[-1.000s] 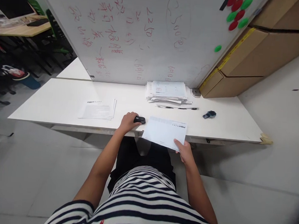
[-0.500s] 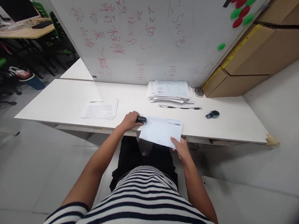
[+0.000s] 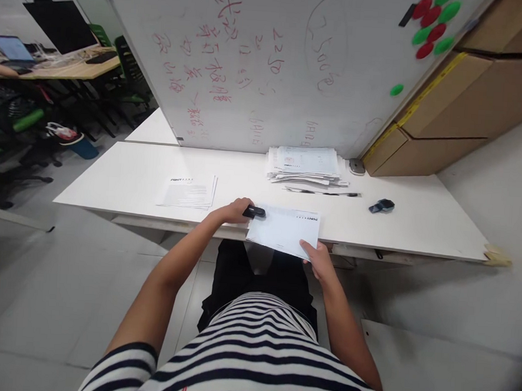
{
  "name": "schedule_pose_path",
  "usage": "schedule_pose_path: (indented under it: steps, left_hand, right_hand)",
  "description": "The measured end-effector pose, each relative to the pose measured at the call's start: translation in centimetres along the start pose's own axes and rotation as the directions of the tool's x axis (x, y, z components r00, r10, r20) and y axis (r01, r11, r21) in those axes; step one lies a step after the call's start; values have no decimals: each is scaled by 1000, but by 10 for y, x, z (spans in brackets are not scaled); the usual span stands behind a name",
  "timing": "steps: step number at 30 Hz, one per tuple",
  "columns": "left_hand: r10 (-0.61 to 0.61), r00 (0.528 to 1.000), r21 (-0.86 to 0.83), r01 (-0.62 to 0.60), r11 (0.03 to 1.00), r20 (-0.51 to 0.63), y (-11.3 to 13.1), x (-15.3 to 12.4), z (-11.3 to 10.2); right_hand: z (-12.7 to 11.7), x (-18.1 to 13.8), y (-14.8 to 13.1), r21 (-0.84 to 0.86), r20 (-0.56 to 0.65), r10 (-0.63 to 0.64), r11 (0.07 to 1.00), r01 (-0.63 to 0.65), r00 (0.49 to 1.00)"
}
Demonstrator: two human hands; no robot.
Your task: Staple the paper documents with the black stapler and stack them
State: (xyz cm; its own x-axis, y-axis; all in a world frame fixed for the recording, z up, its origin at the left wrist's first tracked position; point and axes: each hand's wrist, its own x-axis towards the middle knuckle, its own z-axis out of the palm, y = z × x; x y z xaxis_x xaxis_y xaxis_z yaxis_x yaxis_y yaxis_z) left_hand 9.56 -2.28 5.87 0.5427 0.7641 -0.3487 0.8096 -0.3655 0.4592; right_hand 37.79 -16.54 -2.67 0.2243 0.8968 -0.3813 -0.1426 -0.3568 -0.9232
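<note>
So the sheet [image 3: 285, 232] lies at the near edge of the table [image 3: 418, 229], half hanging off it. The right hand [image 3: 316, 259] has its fingers pinched shut on the near right corner, and the left hand [image 3: 233, 210] has its fingers wrapped tight round a little black stapler [image 3: 254, 212] right at the sheet's far left corner. Off to the left there's a thin pile [image 3: 188, 190] of printed pages, and further back a messy stack [image 3: 305, 164] against the whiteboard [image 3: 272, 72], with a pen [image 3: 323, 192] just in front and a dark clip-thing [image 3: 381, 206] to the right
</note>
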Motion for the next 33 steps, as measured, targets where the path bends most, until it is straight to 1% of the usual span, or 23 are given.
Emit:
schedule_pose_path:
  steps: [2,3,4,5,6,7,8,9,10,11,13,15,17,20,23,26,28,29,31,32,33]
  left_hand:
    - [-28,986,-57,38,998,164,1,4,-20]
    - [-27,980,-81,44,996,196,4,8,-29]
    - [-26,983,-106,46,993,184,7,12,-36]
    - [-30,991,-128,46,991,128,11,18,-40]
    - [-47,998,-138,52,989,41,16,24,-41]
    - [-77,995,-130,68,989,-65,21,31,-39]
    - [-107,980,-104,90,990,-170,26,38,-33]
    - [-129,958,-69,115,991,-256,31,45,-26]
    - [-135,941,-32,132,991,-311,34,52,-17]
    - [-127,935,-1,134,991,-332,36,58,-7]
    - [-100,941,32,117,993,-324,38,67,11]
    - [-86,939,60,112,992,-332,37,71,24]
    - [-79,915,117,136,984,-396,37,73,32]
    - [-50,878,191,159,969,-476,39,74,38]
    - [-19,854,191,138,972,-519,40,74,42]
    - [-19,828,118,102,988,-560,36,75,43]
    - [-63,824,-1,76,997,-562,31,76,39]
    - [-95,826,-90,54,995,-555,29,76,36]
    - [-147,814,-304,-38,952,-562,26,73,30]
    - [-161,789,-401,-116,908,-592,25,70,27]
    - [-169,749,-471,-209,857,-640,25,64,24]
  right_hand:
    - [0,-1,-1,-8,-8,4,1000,-4,1000]
    - [0,-2,-1,-10,-13,3,1000,-4,1000]
    - [1,-3,-1,-10,-15,1,1000,-1,1000]
    - [2,-4,-1,-9,-15,-2,1000,2,1000]
    - [2,-5,-1,-9,-16,-4,1000,4,1000]
    - [3,-6,0,-10,-18,-4,1000,4,1000]
    - [3,-6,0,-15,-23,-2,1000,2,1000]
    - [4,-7,0,-22,-27,2,1000,-3,1000]
    - [4,-8,1,-28,-33,7,1000,-8,999]
    - [4,-8,1,-33,-39,12,999,-13,999]
    - [4,-10,2,-38,-43,16,999,-18,999]
    - [4,-11,4,-41,-36,17,999,-19,999]
    - [5,-12,5,-42,-37,19,999,-21,999]
    - [6,-12,8,-42,-72,25,999,-28,997]
    - [8,-12,9,-45,-109,32,998,-37,994]
    - [10,-15,7,-53,-107,24,998,-30,994]
    - [13,-18,4,-49,-101,20,998,-25,995]
    - [14,-21,2,-27,-101,20,999,-23,995]
    - [18,-26,-2,67,-97,23,998,-17,995]
    - [19,-29,-3,127,-89,26,992,-15,996]
    - [21,-32,-4,182,-75,29,983,-15,997]
